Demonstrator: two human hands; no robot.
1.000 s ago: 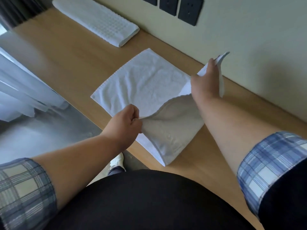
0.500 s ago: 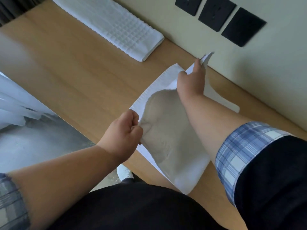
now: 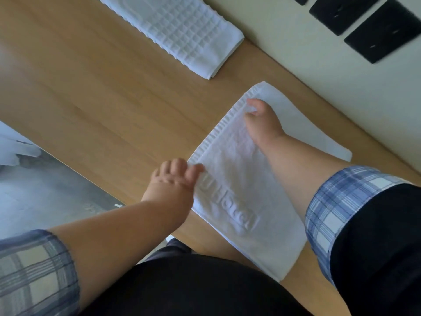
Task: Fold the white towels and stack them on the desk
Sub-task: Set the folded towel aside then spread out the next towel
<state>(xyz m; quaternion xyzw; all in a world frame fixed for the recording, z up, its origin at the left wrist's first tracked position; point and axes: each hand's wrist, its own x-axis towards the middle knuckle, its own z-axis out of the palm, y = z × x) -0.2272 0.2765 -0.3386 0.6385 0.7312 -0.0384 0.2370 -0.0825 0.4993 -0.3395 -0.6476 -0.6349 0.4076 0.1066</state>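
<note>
A white towel (image 3: 237, 192) with raised "Hotel" lettering lies folded in half on the wooden desk (image 3: 95, 96), near its front edge. My left hand (image 3: 173, 179) pinches the towel's near left corner between thumb and curled fingers. My right hand (image 3: 262, 119) pinches the far left corner, close to the wall. Both folded layers meet along the ribbed left edge. A second white towel (image 3: 182, 30), waffle-textured and folded into a long strip, lies at the back of the desk.
A cream wall (image 3: 319, 76) runs along the desk's far side, with black switch plates (image 3: 385, 35) at the top right. The desk's front edge drops to a grey floor (image 3: 45, 197) on the left. My dark apron fills the bottom.
Both hands carried the towel's lifted right half over to the left and laid it down on the other half. The camera has moved closer.
</note>
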